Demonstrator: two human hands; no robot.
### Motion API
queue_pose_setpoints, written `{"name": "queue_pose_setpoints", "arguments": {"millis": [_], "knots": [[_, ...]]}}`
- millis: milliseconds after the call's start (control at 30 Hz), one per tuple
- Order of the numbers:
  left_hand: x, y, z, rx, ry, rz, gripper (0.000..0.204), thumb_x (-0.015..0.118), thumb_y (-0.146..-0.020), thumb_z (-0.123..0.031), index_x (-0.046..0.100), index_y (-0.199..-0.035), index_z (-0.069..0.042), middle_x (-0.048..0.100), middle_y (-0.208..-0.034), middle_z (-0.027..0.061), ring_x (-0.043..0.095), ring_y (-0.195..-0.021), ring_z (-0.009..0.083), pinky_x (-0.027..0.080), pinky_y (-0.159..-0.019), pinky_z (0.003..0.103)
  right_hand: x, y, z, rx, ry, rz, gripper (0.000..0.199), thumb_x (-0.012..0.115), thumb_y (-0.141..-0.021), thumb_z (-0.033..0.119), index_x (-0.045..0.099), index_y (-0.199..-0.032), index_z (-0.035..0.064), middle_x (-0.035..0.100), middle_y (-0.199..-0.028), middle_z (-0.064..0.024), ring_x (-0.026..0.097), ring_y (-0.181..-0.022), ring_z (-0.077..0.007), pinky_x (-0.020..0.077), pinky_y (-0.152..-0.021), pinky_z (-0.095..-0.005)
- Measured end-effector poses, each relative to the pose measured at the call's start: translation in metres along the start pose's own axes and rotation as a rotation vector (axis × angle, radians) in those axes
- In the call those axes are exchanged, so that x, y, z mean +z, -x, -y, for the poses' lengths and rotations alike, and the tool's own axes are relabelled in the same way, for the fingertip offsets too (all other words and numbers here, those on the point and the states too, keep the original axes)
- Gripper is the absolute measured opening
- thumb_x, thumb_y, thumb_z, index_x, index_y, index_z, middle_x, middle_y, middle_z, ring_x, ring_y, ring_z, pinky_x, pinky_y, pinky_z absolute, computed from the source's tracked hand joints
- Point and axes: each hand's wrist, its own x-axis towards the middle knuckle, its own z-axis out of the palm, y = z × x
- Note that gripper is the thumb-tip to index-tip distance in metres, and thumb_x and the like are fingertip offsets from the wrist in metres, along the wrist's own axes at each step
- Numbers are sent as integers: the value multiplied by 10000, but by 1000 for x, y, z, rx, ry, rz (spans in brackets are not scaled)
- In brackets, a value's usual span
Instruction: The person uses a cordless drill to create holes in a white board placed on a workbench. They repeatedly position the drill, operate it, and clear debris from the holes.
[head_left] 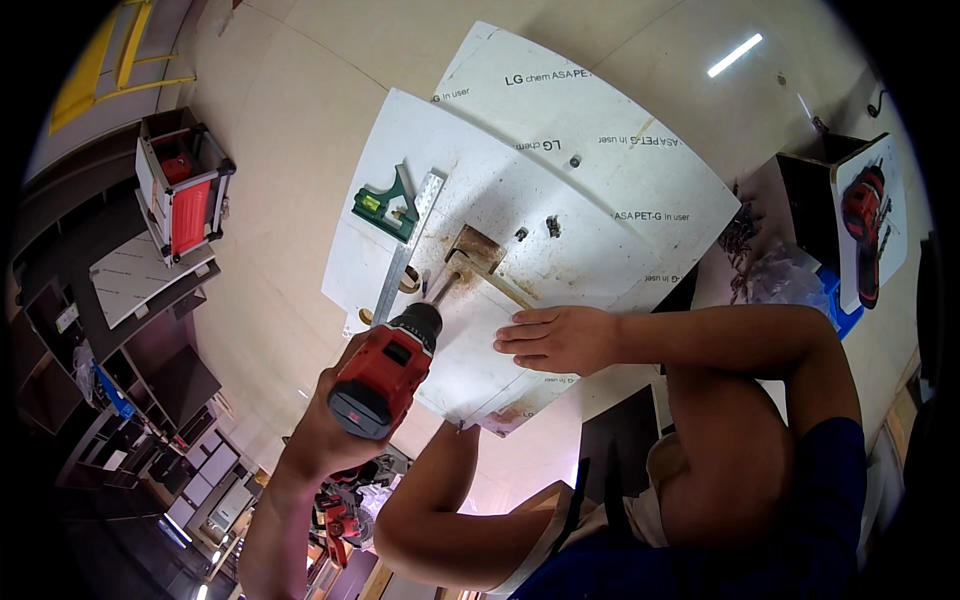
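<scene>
My left hand [328,425] is wrapped round a red and black cordless drill [375,375]. The drill's bit [443,288] points away from me, its tip at the white board [470,335] among brown wood dust. Just beyond the tip lies a small brown wood block [478,246]. My right hand [560,340] rests flat on the board with fingers stretched out, beside a thin strip edge [510,292]. Left of the bit lies a combination square with a green head [385,207] and a steel rule [408,250]. A round hole [410,279] shows beside the rule.
A larger white printed panel [600,120] extends behind the board. Small dark bits [553,227] lie on the board. At right, another red power tool [863,215] rests on a white-topped box near a clear plastic bag [790,275]. A red-fronted cart [190,215] stands left.
</scene>
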Motion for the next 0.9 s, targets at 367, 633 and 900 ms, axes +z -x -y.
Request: {"name": "queue_pose_setpoints", "arguments": {"millis": [367,633,900], "knots": [[-1,-4,-12,-53,43,9,679,781,-824,-13,482,-1434,-10,721,-1099,92,680,-972,144,538,-887,296,2,2,-1,0,3,-28,280,561,-994,175,675,-1216,46,494,-1574,-117,390,-1512,-266,275,-1285,-436],[1,-6,-18,-15,96,-35,408,757,-838,-43,619,-1221,-45,676,-1117,118,676,-1004,281,538,-934,362,-6,-3,-3,-13,-46,-16,289,589,-938,147,670,-1187,25,526,-1530,-151,415,-1484,-289,298,-1264,-460],[3,8,-3,-19,364,-3,328,782,-802,-2,676,-1112,-8,626,-1251,107,644,-1018,219,486,-953,312,-18,-7,1,-11,-36,20,367,607,-891,150,659,-1227,11,488,-1563,-162,385,-1504,-287,252,-1277,-458]]}}
